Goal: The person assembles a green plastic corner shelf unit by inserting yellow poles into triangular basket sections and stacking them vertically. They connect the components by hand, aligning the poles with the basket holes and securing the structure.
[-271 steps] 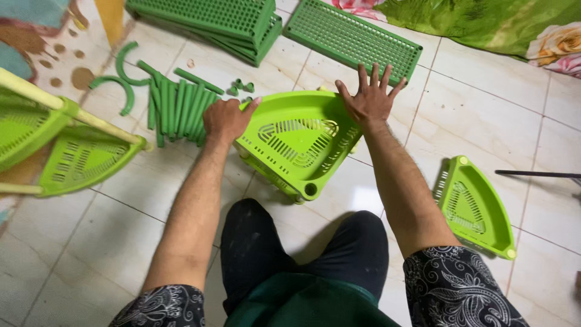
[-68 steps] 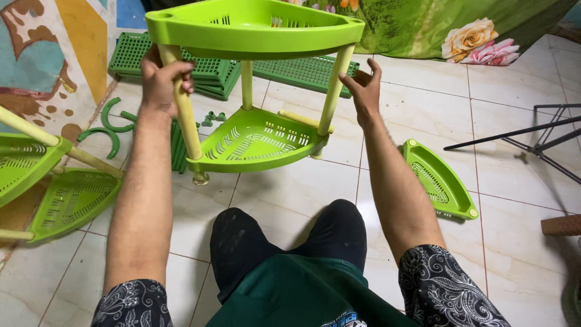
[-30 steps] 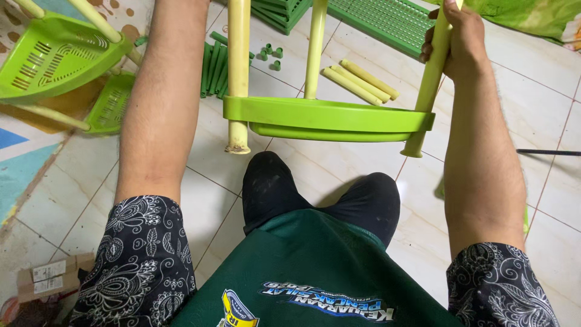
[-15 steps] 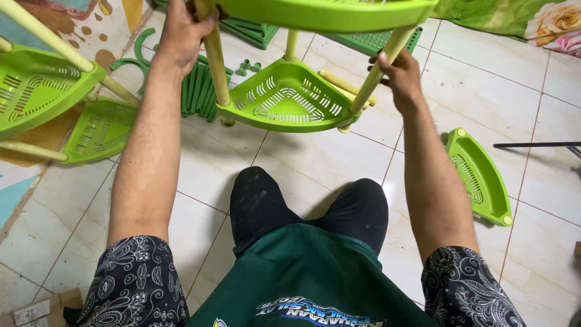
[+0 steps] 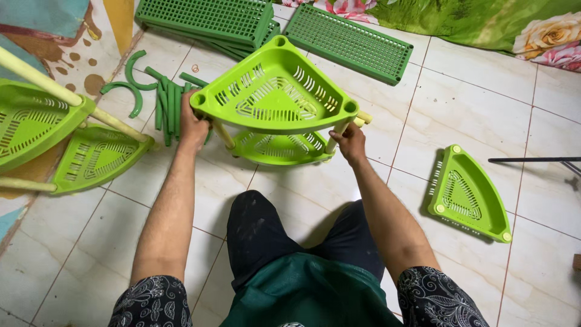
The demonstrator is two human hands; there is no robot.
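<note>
A two-tier corner rack stands on the tiled floor in front of my knees. Its upper lime-green triangular tray (image 5: pixel 275 91) sits on pale yellow posts above a lower tray (image 5: pixel 279 148). My left hand (image 5: pixel 192 124) grips the left corner of the upper tray where it meets a post. My right hand (image 5: pixel 350 142) is wrapped around the right post (image 5: pixel 334 138) just under the upper tray.
A loose triangular tray (image 5: pixel 467 195) lies on the tiles to the right. Another assembled rack (image 5: pixel 57 142) lies tipped at the left. Dark green rods and curved pieces (image 5: pixel 158 100) and flat dark green grid panels (image 5: pixel 348 41) lie beyond. A black metal leg (image 5: pixel 532 160) is at far right.
The rack has come down from being held high near my head to standing on the floor. Both hands stayed on its left and right corners.
</note>
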